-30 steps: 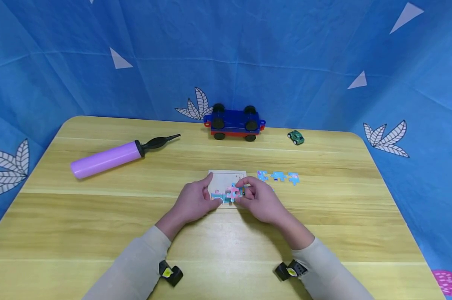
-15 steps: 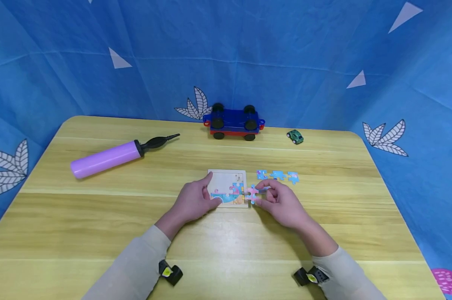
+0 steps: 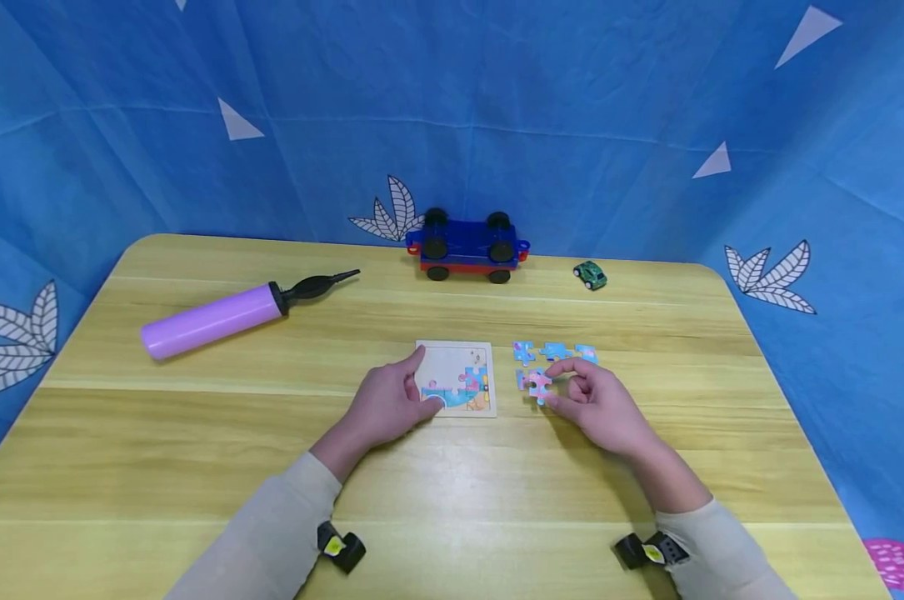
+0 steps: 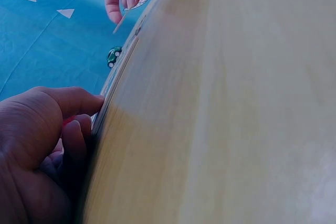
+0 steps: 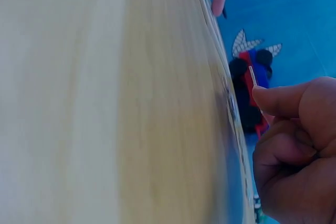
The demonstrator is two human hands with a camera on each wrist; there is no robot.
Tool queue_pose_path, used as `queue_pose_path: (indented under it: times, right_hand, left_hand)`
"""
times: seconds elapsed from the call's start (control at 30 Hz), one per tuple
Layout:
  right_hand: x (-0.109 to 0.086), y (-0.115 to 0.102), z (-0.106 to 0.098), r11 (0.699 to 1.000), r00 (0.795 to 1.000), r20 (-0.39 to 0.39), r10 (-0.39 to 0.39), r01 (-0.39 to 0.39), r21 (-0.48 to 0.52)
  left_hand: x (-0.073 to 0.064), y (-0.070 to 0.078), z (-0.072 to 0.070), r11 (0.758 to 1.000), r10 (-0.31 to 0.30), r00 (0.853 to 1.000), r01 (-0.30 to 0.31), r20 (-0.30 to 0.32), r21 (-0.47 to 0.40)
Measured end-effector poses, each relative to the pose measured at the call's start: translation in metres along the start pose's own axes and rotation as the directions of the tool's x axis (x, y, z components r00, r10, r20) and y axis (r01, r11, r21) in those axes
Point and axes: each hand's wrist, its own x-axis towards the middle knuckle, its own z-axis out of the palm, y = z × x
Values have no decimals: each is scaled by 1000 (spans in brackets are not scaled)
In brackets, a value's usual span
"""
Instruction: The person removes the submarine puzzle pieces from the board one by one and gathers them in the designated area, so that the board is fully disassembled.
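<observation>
**Puzzle piece point(image 3: 538, 386) pinched to the right of the puzzle board point(image 3: 440, 364)**

The pink-and-blue piece is pinched between thumb and index finger of the right hand point(image 3: 597, 404); in both wrist views it is reduced to a thin edge, its picture unreadable. By the left hand point(image 3: 387, 400), the board is gripped at its left side, thumb at the near corner, index finger at the far one; part of that edge is covered.

On the board, pieces are fitted along the near and right sides, their print too small to make out. A loose piece point(image 3: 521, 380) is partly hidden behind the pinched one. Farther away, three blue pieces point(image 3: 555, 351) are laid in a row, the rightmost partly covered by the right hand.

At the far side of the table point(image 3: 452, 492), a blue-and-red wheeled toy point(image 3: 470, 244) and a green toy car point(image 3: 590, 274) are seen; at left, a purple pump point(image 3: 212, 321). Both sleeves point(image 3: 260, 533) are cut off at the near edge.
</observation>
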Motion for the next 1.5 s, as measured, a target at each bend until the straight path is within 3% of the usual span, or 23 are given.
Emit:
queue_pose_path:
  times: [0.37, 0.7, 1.2, 1.5]
  right_hand:
    - [5, 22, -21, 999, 1000, -13, -19, 19, -42]
    - [8, 31, -25, 997, 1000, 5, 9, -9, -72]
    - [8, 27, -23, 992, 999, -13, 39, -40, -116]
    - [8, 27, -22, 994, 998, -29, 53, -55, -94]
  left_hand:
    - [0, 0, 0, 1000, 3, 1000, -3, -3, -5]
    - [0, 1, 1, 1000, -19, 1000, 19, 5, -20]
    - [0, 0, 1, 1000, -19, 1000, 19, 0, -17]
    - [0, -1, 1, 1000, -2, 1000, 2, 0, -12]
